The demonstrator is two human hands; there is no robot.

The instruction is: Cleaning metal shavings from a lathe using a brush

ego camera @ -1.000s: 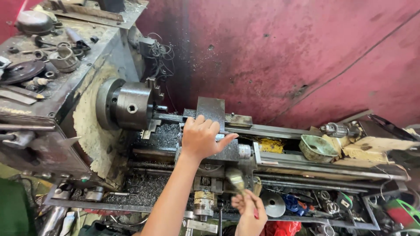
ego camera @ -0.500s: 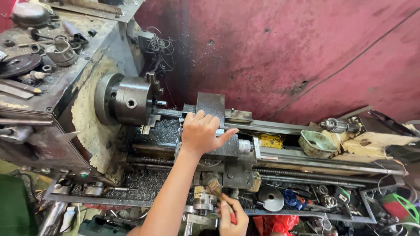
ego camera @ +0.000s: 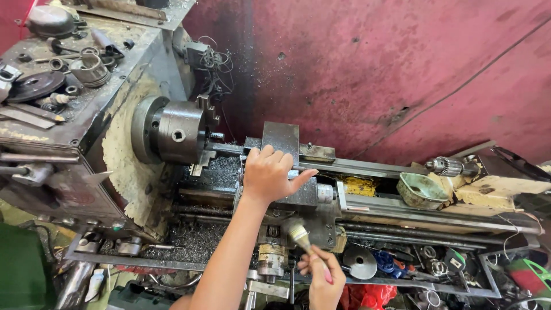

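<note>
left hand [ego camera: 268,175]: lies flat on the lathe carriage [ego camera: 298,195], fingers spread, pinching nothing | right hand [ego camera: 322,276]: grip pressed around the red handle of a small paintbrush [ego camera: 305,245] | paintbrush: bristles up, against the carriage front, below the left hand | chuck [ego camera: 179,133]: to the left, metal chips [ego camera: 221,172] beside it

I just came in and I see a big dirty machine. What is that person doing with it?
A person is working at a metal lathe set against a red wall. The left hand rests flat on the carriage near the round chuck. The right hand holds a small paintbrush, its bristles touching the front of the carriage. Metal shavings lie in the tray below.
</note>
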